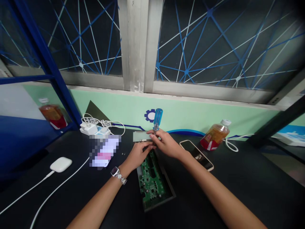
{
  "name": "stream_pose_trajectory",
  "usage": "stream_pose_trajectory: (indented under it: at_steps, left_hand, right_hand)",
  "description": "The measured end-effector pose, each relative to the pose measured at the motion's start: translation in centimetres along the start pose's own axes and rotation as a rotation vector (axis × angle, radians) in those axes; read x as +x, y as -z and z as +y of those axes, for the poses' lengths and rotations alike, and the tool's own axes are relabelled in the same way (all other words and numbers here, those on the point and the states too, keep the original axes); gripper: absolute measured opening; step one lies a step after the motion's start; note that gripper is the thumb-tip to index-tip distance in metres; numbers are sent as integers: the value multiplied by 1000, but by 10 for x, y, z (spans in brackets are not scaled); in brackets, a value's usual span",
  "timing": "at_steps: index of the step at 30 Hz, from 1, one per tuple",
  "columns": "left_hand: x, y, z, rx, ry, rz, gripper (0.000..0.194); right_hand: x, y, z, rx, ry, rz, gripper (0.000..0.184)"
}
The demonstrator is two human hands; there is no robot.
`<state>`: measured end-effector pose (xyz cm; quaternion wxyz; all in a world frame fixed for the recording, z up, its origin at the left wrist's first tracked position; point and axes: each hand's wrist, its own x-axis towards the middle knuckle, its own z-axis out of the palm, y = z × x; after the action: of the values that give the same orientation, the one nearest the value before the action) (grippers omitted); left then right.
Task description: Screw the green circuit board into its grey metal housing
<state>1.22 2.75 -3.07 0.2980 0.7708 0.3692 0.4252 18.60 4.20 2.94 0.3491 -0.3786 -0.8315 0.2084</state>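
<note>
A screwdriver (158, 117) with a clear blue handle stands nearly upright, tip down. My right hand (165, 143) is closed on its lower handle and shaft. The fingers of my left hand (139, 154) are pinched together by the screwdriver's tip; what lies between them is hidden. Both hands are over the far end of a green circuit board (152, 181), which sits in a shallow dark open case (168, 181). A flat grey-green plate (140, 136) lies just behind the hands. Small shiny bits (123, 154), perhaps screws, lie left of my left hand.
On the right are a phone (200, 156) and a tilted-looking drink bottle (215, 135). A white power strip (91, 128) with tangled cables, a blurred-out item (105, 152) and a white rounded case (61, 164) on a cable occupy the left. The wall and windows rise behind.
</note>
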Motion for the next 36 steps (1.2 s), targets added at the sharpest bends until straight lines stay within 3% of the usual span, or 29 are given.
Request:
stream_pose_trajectory:
  at_steps: [3,8,16,28,36]
  left_hand:
    - [0,0,2,-10,30,7,27]
    - [0,1,8,-35,65,12,29]
    - [0,-2,4,-27,69,25,28]
    - [-3,-1,3,-16,64,24,26]
    - [1,2,7,-157,35,13,30]
  right_hand:
    - [5,1,-4,-28,-87,62,29]
    - [17,5,-15,-184,-128,297,38]
    - [17,7,-20,-381,-143,431,48]
    - [13,9,-27,-303,-62,293,29]
    - [15,20,-18,295,-98,17,31]
